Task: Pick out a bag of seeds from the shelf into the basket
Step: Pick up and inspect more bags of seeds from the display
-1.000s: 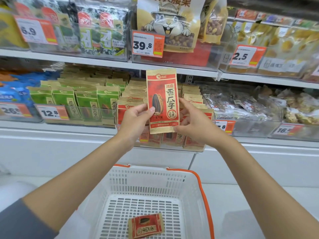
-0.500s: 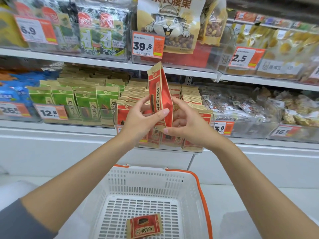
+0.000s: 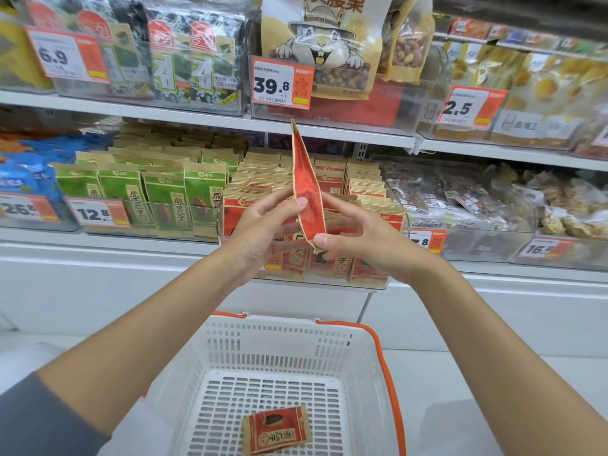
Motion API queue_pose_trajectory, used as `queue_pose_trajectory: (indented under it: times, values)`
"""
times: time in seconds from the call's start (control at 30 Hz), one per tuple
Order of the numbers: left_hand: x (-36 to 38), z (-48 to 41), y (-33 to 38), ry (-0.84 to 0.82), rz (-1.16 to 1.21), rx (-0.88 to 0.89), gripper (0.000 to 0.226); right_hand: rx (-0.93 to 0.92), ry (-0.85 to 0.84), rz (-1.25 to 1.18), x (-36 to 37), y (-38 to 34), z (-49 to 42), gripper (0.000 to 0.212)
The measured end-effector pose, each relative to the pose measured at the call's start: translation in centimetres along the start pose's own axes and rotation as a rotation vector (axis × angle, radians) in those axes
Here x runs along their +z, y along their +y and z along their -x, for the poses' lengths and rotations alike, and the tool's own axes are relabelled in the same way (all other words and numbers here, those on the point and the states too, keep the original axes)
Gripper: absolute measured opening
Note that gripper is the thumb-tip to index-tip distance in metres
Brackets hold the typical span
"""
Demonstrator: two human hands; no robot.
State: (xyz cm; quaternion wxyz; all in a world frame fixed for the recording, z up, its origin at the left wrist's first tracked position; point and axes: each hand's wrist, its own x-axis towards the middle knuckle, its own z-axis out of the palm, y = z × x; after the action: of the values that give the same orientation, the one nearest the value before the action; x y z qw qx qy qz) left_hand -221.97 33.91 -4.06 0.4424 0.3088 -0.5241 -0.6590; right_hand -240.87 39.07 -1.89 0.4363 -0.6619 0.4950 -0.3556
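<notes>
At frame centre, a slim red-and-kraft paper seed bag (image 3: 307,195) stands upright, edge-on to the camera, before the shelf (image 3: 210,121). The left hand (image 3: 263,232) pinches its middle between thumb and fingers; the right hand (image 3: 358,236) pinches its bottom corner, other fingers spread. The step in hand appears to be handling the picked bag before deposit. The next move calls for lowering it into the white perforated plastic basket with orange rim (image 3: 378,343), bottom centre, where a matching red seed packet (image 3: 278,429) already lies flat. Nothing visibly blocks the descent. Left of centre stand green seed bags (image 3: 164,199); behind the hands sits a clear bin of red seed bags (image 3: 368,192).
</notes>
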Motion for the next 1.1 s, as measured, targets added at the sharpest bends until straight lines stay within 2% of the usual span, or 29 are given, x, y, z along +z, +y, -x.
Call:
queue_pose_trajectory:
  times: [0.1,0.2,0.3,0.43,0.53,0.6,0.8,0.97,1.1]
  values:
    - [0.0,0.0,0.0,-0.013,-0.009,0.007,0.046,0.007,-0.008,-0.002,0.0,0.2,-0.1,0.079]
    - [-0.1,-0.1,-0.1,-0.03,-0.024,0.009,0.064,0.019,-0.021,0.016,-0.1,0.1,0.0,0.081]
    - [-0.3,-0.3,0.0,-0.08,-0.076,-0.004,0.068,0.047,-0.017,0.068,-0.7,-0.5,0.1,0.085]
    - [-1.0,-0.5,0.4,-0.222,-0.178,-0.055,0.076,0.01,0.152,0.108,-1.5,-1.1,-0.2,0.092]
    - [-1.0,-0.4,0.1,-0.286,-0.245,-0.09,0.067,-0.031,0.253,0.032,-1.8,-0.9,-0.5,0.101]
    - [-0.9,-0.2,-0.2,-0.298,-0.276,-0.106,0.068,-0.043,0.267,-0.007,-1.8,-0.6,-0.6,0.095]
    - [-0.9,-0.4,-0.7,-0.293,-0.256,-0.138,0.083,-0.038,0.242,-0.067,-2.3,-0.8,-0.4,0.056]
    - [-0.8,-0.4,-0.8,-0.322,-0.233,-0.169,0.085,-0.033,0.277,-0.063,-2.3,-0.7,-0.3,0.049]
    - [-0.4,0.0,-0.5,-0.343,-0.263,-0.167,0.079,0.0,0.31,0.052,-2.0,-0.7,-0.3,0.052]
